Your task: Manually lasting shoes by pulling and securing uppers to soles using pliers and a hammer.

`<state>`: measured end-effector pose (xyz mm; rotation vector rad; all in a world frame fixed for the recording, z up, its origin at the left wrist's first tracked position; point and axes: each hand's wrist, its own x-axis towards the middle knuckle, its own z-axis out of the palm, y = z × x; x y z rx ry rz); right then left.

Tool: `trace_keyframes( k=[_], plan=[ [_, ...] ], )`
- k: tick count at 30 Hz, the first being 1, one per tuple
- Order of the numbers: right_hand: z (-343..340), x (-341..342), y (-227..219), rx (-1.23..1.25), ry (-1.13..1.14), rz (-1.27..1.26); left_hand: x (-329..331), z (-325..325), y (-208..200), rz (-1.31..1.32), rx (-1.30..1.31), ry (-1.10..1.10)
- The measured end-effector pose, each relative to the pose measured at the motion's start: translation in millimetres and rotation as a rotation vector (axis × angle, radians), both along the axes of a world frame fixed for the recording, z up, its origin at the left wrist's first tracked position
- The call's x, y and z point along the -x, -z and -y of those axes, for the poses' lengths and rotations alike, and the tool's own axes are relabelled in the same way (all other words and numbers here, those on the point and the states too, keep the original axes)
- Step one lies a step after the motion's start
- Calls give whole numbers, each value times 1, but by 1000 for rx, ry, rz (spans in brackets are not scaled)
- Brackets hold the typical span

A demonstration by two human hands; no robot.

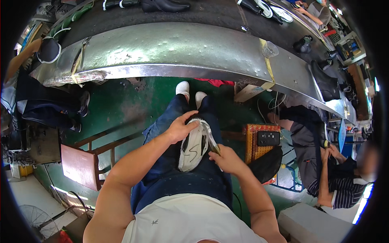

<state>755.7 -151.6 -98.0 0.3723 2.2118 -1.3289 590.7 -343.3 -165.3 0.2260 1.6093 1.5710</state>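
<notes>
A shoe (190,152) lies on my thighs with its pale underside turned up and a dark curved line drawn across it. My left hand (181,128) is closed on the shoe's far end, thumb over the pale edge. My right hand (227,159) grips a slim metal hand tool (212,142) along the shoe's right side. The fist hides the lower part of the tool, and its exact kind is not clear. The tool's upper part runs along the shoe's edge, against or very close to it.
Ahead stretches a metal-edged bench (170,46) with a dark belt (210,16) carrying boots. A clear cup (270,49) stands on its edge. A stool (81,165) is at left. At right, a phone (268,138) rests on a woven seat (251,141). Co-workers sit on both sides.
</notes>
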Motion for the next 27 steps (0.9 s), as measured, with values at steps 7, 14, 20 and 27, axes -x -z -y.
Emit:
trace_keyframes(
  k=[7,14,20,27],
  plan=[
    [2,22,3,-14,167,-271,0,1,9,-34,-32,39],
    [-11,-19,55,353,437,-51,-78,41,-9,-282,425,151],
    [-6,-45,83,531,676,27,-61,43,-51,-387,650,568],
    [-21,-60,81,573,758,80,24,45,-161,-1072,279,510]
  ],
)
